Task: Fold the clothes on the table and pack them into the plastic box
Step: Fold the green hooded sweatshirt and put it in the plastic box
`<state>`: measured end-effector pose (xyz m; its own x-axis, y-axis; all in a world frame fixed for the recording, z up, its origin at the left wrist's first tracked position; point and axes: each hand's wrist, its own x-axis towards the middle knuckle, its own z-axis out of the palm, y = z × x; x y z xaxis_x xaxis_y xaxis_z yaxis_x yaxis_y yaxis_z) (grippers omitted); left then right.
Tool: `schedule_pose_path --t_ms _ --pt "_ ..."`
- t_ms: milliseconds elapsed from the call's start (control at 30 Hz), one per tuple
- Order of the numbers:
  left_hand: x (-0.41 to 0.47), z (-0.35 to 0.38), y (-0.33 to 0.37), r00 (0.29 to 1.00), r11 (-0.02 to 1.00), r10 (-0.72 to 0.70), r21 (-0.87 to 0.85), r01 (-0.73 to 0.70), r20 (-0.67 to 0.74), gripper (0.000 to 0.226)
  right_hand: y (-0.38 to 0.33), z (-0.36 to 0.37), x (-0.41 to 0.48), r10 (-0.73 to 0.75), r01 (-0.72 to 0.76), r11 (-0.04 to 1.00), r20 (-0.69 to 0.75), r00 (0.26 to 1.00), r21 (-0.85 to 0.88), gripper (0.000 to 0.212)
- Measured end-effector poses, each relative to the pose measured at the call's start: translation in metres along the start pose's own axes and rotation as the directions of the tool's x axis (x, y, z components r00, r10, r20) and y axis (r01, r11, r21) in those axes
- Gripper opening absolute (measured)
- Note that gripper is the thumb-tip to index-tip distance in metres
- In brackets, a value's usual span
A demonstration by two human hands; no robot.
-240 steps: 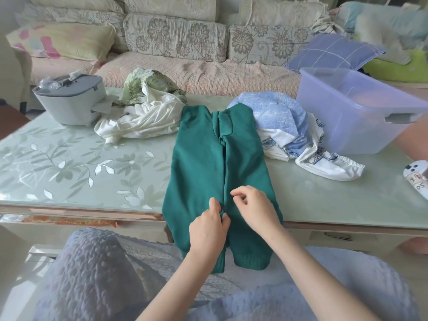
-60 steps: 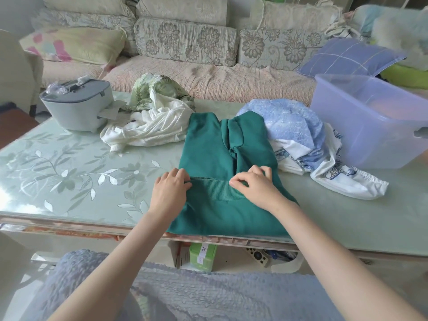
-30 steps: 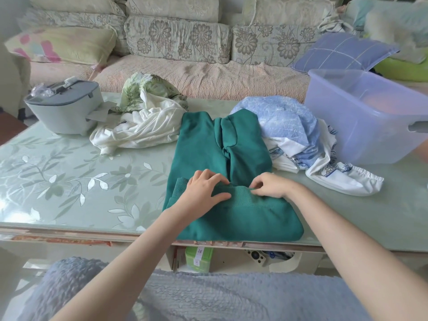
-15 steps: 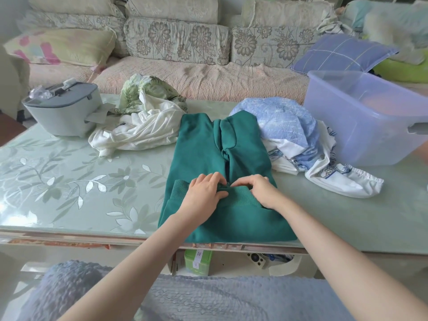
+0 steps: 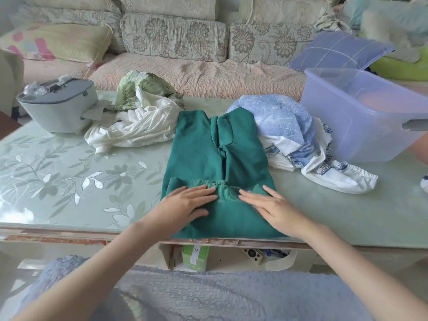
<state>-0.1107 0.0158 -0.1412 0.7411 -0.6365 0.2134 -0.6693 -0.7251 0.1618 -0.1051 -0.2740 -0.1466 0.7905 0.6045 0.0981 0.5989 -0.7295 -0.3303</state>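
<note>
A green sweater (image 5: 208,154) lies on the glass table (image 5: 69,177), its ribbed hem folded up over the body near the front edge. My left hand (image 5: 187,205) lies flat on the folded part with straight fingers. My right hand (image 5: 273,207) presses flat beside it, fingers spread. A white and leaf-print heap of clothes (image 5: 139,119) sits behind on the left. A blue and white heap (image 5: 298,135) sits on the right. The clear plastic box (image 5: 361,112) stands at the far right, and nothing shows inside it.
A grey lidded appliance (image 5: 60,107) stands at the table's back left. A sofa with floral cushions (image 5: 173,35) runs behind the table. A shelf under the table holds a green box (image 5: 195,256). A quilted blue blanket (image 5: 208,295) covers my lap.
The sweater's lower part was folded up over its body. My hands let go of the pinched hem at the centre and now lie flat and apart on the folded cloth.
</note>
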Motion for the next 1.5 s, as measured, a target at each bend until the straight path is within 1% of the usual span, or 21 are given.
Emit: schedule_pose_path --t_ms 67,100,133,200,233,300,333,400,467,567,667,800,867,933,1000,1067,1133,1200,1300,1400,1500 --pt "-0.017 0.004 -0.01 0.98 0.999 -0.026 0.037 0.019 0.198 0.065 0.003 0.005 -0.001 0.062 -0.055 0.995 0.099 0.993 -0.078 0.049" --pt "-0.021 0.005 -0.013 0.974 0.998 -0.063 0.005 0.063 0.216 0.07 0.004 0.005 0.001 0.1 -0.092 0.992 0.108 0.989 -0.083 0.054" --pt "-0.021 0.003 -0.015 0.971 0.985 -0.129 -0.089 0.149 0.202 0.075 0.005 0.003 0.004 0.161 -0.163 0.987 0.088 0.983 0.01 0.055" --pt "-0.013 -0.004 -0.016 0.944 0.894 -0.31 -0.302 0.331 0.116 0.073 0.005 -0.005 0.008 0.354 -0.322 0.875 -0.025 0.935 0.362 0.056" --pt "-0.009 -0.008 -0.017 0.917 0.865 -0.399 -0.326 0.381 0.011 0.059 0.008 -0.01 0.009 0.46 -0.368 0.799 -0.088 0.884 0.475 0.054" --pt "-0.009 -0.012 -0.019 0.807 0.823 -0.548 -0.315 0.473 -0.221 0.042 0.012 -0.017 0.01 0.583 -0.474 0.772 -0.174 0.794 0.424 0.047" --pt "-0.013 -0.014 -0.018 0.73 0.765 -0.628 -0.387 0.515 -0.269 0.041 0.012 -0.019 0.008 0.607 -0.523 0.773 -0.179 0.774 0.36 0.05" --pt "-0.023 -0.015 -0.017 0.61 0.58 -0.776 -0.561 0.591 -0.16 0.047 0.006 -0.02 0.006 0.682 -0.614 0.707 -0.11 0.723 0.351 0.058" --pt "-0.03 -0.012 -0.016 0.55 0.408 -0.834 -0.628 0.663 0.04 0.05 0.001 -0.02 0.005 0.739 -0.679 0.63 -0.022 0.674 0.377 0.062" --pt "-0.033 -0.008 -0.017 0.523 0.35 -0.842 -0.607 0.714 0.13 0.041 -0.004 -0.014 0.005 0.747 -0.672 0.627 -0.061 0.662 0.395 0.046" --pt "-0.025 -0.01 -0.017 0.523 0.383 -0.849 -0.595 0.707 0.074 0.031 -0.006 -0.008 0.006 0.752 -0.679 0.657 -0.216 0.623 0.326 0.028" --pt "-0.014 -0.009 -0.013 0.543 0.505 -0.836 -0.506 0.7 -0.083 0.019 -0.006 -0.003 0.004 0.753 -0.782 0.615 -0.368 0.545 0.101 0.037" --pt "-0.014 -0.003 -0.014 0.552 0.55 -0.826 -0.385 0.742 -0.115 0.022 -0.003 0.003 0.001 0.678 -0.779 0.625 -0.455 0.578 -0.059 0.033" --pt "-0.017 0.004 -0.016 0.564 0.578 -0.815 -0.254 0.775 -0.134 0.027 -0.003 0.008 0.002 0.641 -0.758 0.64 -0.459 0.615 -0.123 0.027" --pt "-0.018 0.009 -0.016 0.602 0.633 -0.774 -0.226 0.741 -0.196 0.029 0.0 0.008 0.001 0.636 -0.722 0.691 -0.445 0.63 -0.036 0.021" --pt "-0.022 0.01 -0.018 0.671 0.744 -0.666 -0.235 0.625 -0.325 0.03 0.002 0.006 -0.005 0.59 -0.607 0.783 -0.475 0.653 0.138 0.019" --pt "-0.029 0.008 -0.028 0.786 0.871 -0.482 -0.116 0.477 -0.388 0.042 0.007 0.002 -0.016 0.427 -0.4 0.901 -0.5 0.754 0.168 0.023" --pt "-0.042 0.004 -0.041 0.911 0.938 -0.343 -0.03 0.346 -0.228 0.077 0.013 -0.002 -0.026 0.29 -0.251 0.957 -0.39 0.874 0.148 0.055" --pt "-0.062 0.0 -0.055 0.974 0.974 -0.227 0.009 0.227 -0.015 0.11 0.017 -0.016 -0.036 0.283 -0.261 0.946 -0.096 0.954 0.194 0.085" --pt "-0.065 -0.006 -0.062 0.981 0.982 -0.191 0.014 0.191 0.033 0.105 0.025 -0.032 -0.043 0.22 -0.241 0.968 0.217 0.951 0.075 0.105" --pt "-0.063 -0.015 -0.067 0.974 0.976 -0.2 -0.067 0.208 0.105 0.092 0.029 -0.045 -0.048 0.263 -0.268 0.963 0.36 0.895 -0.039 0.099"
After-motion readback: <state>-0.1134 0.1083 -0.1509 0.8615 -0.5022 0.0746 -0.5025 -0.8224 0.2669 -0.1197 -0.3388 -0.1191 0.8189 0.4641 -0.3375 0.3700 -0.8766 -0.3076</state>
